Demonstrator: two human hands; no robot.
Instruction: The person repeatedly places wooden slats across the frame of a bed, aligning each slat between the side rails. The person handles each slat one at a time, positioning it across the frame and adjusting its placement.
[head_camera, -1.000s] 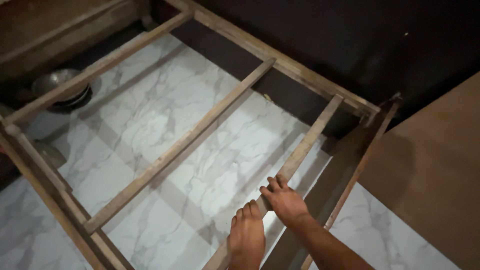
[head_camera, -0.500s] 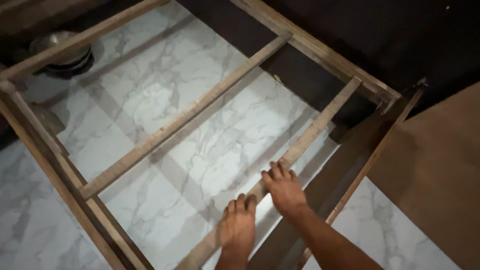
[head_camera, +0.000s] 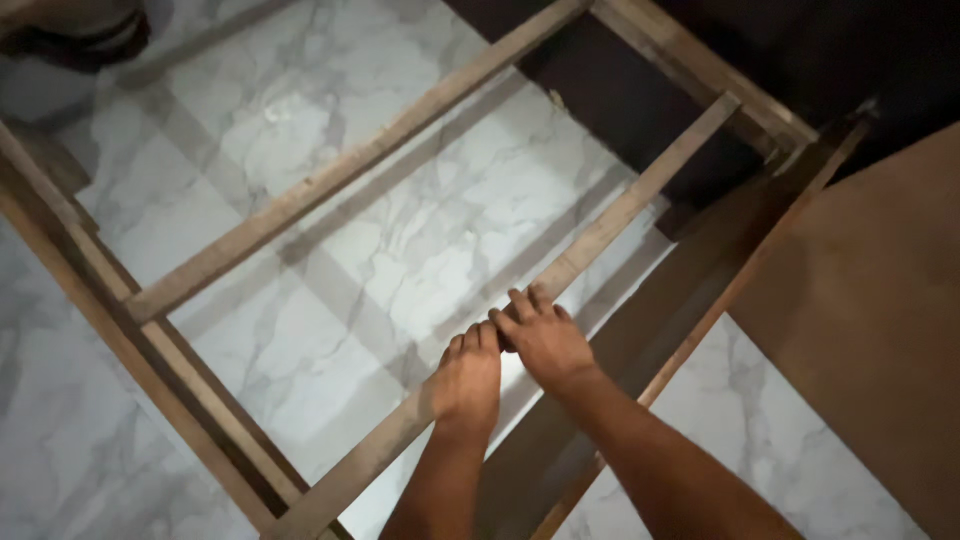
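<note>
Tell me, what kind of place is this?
Probably a room indoors where woodwork is being done. A bare wooden frame lies over a white marble-look tiled floor, and the left hand and right hand rest on one slat.
</note>
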